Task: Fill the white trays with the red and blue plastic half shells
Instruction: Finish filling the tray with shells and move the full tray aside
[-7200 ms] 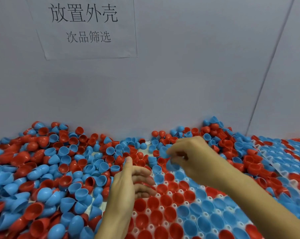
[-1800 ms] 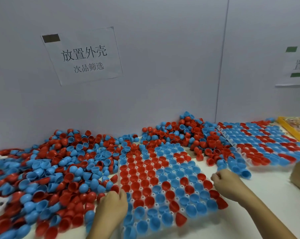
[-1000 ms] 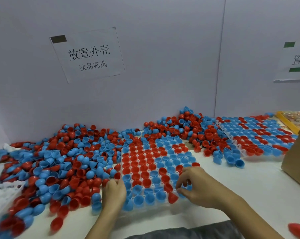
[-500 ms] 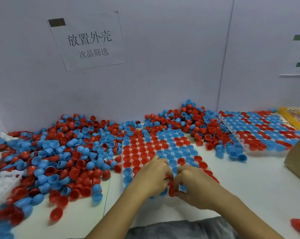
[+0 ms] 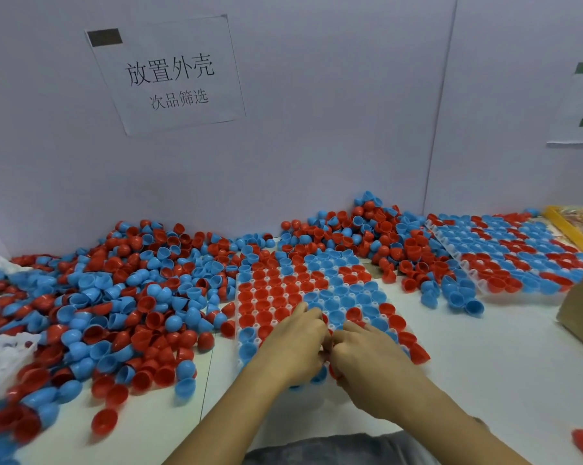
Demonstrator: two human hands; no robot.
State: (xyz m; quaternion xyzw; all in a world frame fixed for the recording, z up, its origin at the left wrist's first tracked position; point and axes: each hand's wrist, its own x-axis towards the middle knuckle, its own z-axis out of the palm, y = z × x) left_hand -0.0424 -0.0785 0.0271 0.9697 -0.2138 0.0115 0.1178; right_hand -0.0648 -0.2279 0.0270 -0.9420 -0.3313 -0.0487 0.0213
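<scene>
Left hand (image 5: 295,347) and right hand (image 5: 370,360) meet, fingers curled, over the shell-filled white plastic tray's (image 5: 249,355) near edge; grip contents indiscernible.

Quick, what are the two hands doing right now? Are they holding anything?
Left hand: fingers curled over the near end of the middle tray; what it holds cannot be told.
Right hand: fingers curled, apparently pinching a red shell.

Bare table (image 5: 484,380) lies right; loose shells (image 5: 122,307) crowd the left.

Bare forearms, grey garment (image 5: 333,448) below
</scene>
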